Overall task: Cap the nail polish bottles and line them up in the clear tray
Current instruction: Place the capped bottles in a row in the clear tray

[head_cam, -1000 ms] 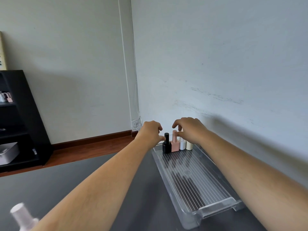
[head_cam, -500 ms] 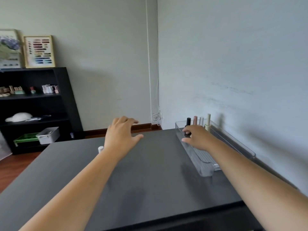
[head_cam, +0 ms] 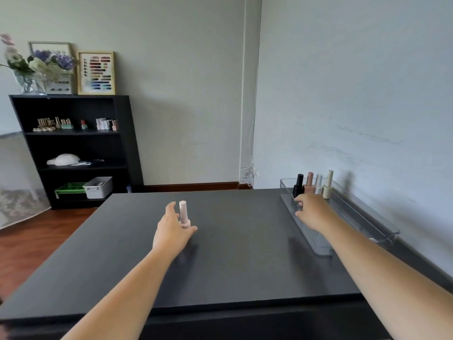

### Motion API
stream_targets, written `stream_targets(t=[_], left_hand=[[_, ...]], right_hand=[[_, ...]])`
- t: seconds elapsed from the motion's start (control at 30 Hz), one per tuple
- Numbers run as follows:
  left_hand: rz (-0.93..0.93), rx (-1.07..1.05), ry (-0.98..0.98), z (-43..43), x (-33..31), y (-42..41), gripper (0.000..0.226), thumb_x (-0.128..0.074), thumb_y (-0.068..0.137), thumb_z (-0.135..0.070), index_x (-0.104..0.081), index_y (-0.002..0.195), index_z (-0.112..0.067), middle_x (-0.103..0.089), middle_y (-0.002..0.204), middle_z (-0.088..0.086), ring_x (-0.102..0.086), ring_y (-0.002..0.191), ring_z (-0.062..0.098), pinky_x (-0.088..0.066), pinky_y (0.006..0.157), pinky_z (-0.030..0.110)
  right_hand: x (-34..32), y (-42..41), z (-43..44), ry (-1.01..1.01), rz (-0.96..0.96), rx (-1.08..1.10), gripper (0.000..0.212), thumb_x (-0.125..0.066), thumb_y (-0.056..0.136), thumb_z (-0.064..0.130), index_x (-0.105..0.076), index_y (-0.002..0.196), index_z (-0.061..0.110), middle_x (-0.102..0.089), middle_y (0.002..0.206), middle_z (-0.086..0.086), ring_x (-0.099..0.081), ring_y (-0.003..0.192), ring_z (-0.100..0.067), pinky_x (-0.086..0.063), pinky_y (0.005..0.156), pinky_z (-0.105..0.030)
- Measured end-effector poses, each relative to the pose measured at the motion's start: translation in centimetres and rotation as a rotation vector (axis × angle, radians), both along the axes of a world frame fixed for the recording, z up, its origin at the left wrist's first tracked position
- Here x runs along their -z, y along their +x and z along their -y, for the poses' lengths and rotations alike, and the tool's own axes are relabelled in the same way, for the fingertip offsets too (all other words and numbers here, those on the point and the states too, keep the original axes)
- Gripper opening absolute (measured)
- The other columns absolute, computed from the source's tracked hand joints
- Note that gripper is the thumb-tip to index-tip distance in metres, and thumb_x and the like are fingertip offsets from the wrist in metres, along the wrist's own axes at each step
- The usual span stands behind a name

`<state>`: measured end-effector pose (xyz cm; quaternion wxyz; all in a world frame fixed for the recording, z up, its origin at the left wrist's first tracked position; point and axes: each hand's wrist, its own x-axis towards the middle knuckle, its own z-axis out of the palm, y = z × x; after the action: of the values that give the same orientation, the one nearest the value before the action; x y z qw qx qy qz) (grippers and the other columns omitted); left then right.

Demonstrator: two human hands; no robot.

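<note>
A pale pink capped nail polish bottle (head_cam: 183, 215) stands upright near the middle of the dark table (head_cam: 245, 253). My left hand (head_cam: 171, 231) is cupped around it, fingers to its left and thumb at its base on the right, not closed on it. The clear tray (head_cam: 367, 213) lies along the table's right side by the wall. At its far end stand a black bottle (head_cam: 298, 186), a pink bottle (head_cam: 309, 184), a whitish bottle (head_cam: 318, 184) and a cream bottle (head_cam: 328, 185), all capped, in a row. My right hand (head_cam: 312, 212) is over the tray's left wall just before the row, fingers loosely bent, holding nothing.
A black shelf unit (head_cam: 127, 143) stands on the wooden floor at the back left, with small bottles, a grey bin (head_cam: 98, 187) and a green basket on it. A grey wall (head_cam: 367, 119) runs close along the tray's right side.
My left hand has left the tray and gone left to the pale pink bottle. My right hand has drawn back a little from the row. My head has turned left and back.
</note>
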<state>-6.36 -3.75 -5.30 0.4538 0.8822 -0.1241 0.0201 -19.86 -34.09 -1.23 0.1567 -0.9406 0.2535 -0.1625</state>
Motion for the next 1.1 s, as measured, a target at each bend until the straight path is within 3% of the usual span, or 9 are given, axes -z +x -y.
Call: stream_targets(t=[0.13,0.23,0.47,0.63,0.77,0.83,0.93,1.0,1.1], left_hand=[[-0.002,-0.011,0.017,0.3,0.3,0.4,0.031,-0.067,0.085,-0.021,-0.054,0.112,-0.014,-0.064,0.107,0.003,-0.060,0.084,0.018,-0.048,0.074,0.031],[0.015,0.000,-0.024,0.9,0.1,0.5,0.018,-0.068,0.086,-0.020,-0.061,0.100,-0.014,-0.066,0.101,0.003,-0.056,0.072,0.005,-0.042,0.065,0.024],[0.096,0.173,-0.059,7.0,-3.9,0.1,0.017,-0.070,0.084,-0.023,-0.061,0.097,-0.016,-0.062,0.089,-0.003,-0.056,0.072,0.002,-0.040,0.057,0.015],[0.159,0.326,-0.027,13.9,-6.5,-0.8,0.020,-0.074,0.081,-0.018,-0.066,0.095,-0.006,-0.065,0.092,0.005,-0.060,0.084,0.017,-0.045,0.070,0.024],[0.173,0.411,-0.019,19.1,-7.6,-0.9,0.019,-0.076,0.078,-0.017,-0.064,0.088,-0.005,-0.062,0.079,-0.001,-0.056,0.078,0.017,-0.042,0.065,0.023],[0.170,0.434,-0.014,20.8,-8.0,-0.9,0.019,-0.077,0.076,-0.017,-0.063,0.084,-0.007,-0.060,0.073,-0.003,-0.056,0.075,0.018,-0.046,0.062,0.024],[0.190,0.454,0.039,23.9,-8.2,-0.5,0.023,-0.078,0.072,-0.018,-0.065,0.086,-0.006,-0.066,0.082,0.003,-0.061,0.079,0.022,-0.051,0.075,0.035],[0.196,0.468,0.062,25.7,-8.1,-0.1,0.023,-0.078,0.071,-0.018,-0.063,0.083,-0.005,-0.063,0.079,0.003,-0.057,0.075,0.021,-0.049,0.071,0.033],[0.199,0.493,0.090,28.0,-7.7,0.7,0.025,-0.079,0.071,-0.018,-0.062,0.081,-0.004,-0.059,0.075,0.004,-0.053,0.071,0.022,-0.043,0.065,0.029]], right_hand=[[0.1,0.0,0.2,0.004,0.007,-0.006,0.039,-0.061,0.086,0.004,-0.057,0.124,0.002,-0.065,0.114,-0.017,-0.062,0.102,-0.030,-0.050,0.091,-0.037],[0.1,0.1,0.3,0.016,0.016,-0.006,0.040,-0.062,0.086,0.006,-0.056,0.126,0.005,-0.065,0.111,-0.013,-0.062,0.099,-0.026,-0.050,0.089,-0.035],[-1.1,0.0,1.2,0.047,0.052,-0.028,0.027,-0.062,0.088,0.018,-0.066,0.106,-0.003,-0.069,0.103,-0.020,-0.065,0.097,-0.029,-0.050,0.086,-0.036],[-1.6,-0.6,3.9,0.069,0.024,-0.063,0.023,-0.062,0.088,0.019,-0.067,0.103,0.002,-0.067,0.113,-0.003,-0.065,0.088,-0.018,-0.050,0.087,-0.033],[-1.3,-0.4,5.9,0.134,-0.039,-0.057,0.029,-0.065,0.087,0.023,-0.062,0.114,0.014,-0.064,0.113,-0.002,-0.059,0.092,-0.012,-0.043,0.082,-0.023],[-1.1,0.0,6.4,0.126,-0.101,-0.080,0.036,-0.065,0.087,0.026,-0.059,0.121,0.016,-0.063,0.118,-0.002,-0.058,0.098,-0.013,-0.043,0.086,-0.023],[-0.9,0.6,7.7,0.130,-0.152,-0.108,0.047,-0.067,0.085,0.029,-0.055,0.128,0.016,-0.060,0.127,-0.002,-0.058,0.108,-0.016,-0.045,0.096,-0.029],[-0.8,0.9,8.5,0.113,-0.193,-0.126,0.053,-0.067,0.084,0.031,-0.051,0.132,0.015,-0.057,0.133,-0.003,-0.058,0.114,-0.019,-0.045,0.100,-0.032],[-0.6,1.4,9.6,0.100,-0.262,-0.143,0.057,-0.067,0.084,0.034,-0.047,0.135,0.018,-0.057,0.131,-0.001,-0.061,0.110,-0.019,-0.047,0.092,-0.031]])
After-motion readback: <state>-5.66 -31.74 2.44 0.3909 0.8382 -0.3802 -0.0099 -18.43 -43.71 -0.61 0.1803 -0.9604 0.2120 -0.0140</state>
